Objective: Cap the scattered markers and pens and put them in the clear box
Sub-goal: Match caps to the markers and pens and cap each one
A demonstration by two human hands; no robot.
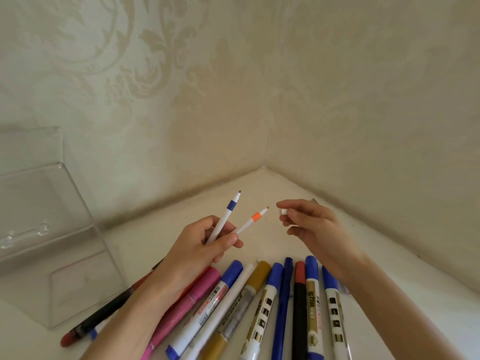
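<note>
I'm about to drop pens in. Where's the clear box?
In the head view the clear box sits at the far left, just left of the left hand, which holds two pens.

My pale bench (pixel 259 189) runs back into a corner where two walls (pixel 161 141) covered in cream wallpaper (pixel 363 87) with a faint leafy pattern meet.

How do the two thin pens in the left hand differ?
Colour: the blue-banded pen has a blue ring and tip; the orange-banded pen an orange ring and brownish-orange tip.
Pose: the blue-banded pen stands steeper, tip higher in frame; the orange-banded pen leans further right, toward the right hand pinching a white cap.
Shared: thin white barrels, uncapped, both held in the left hand.
</note>
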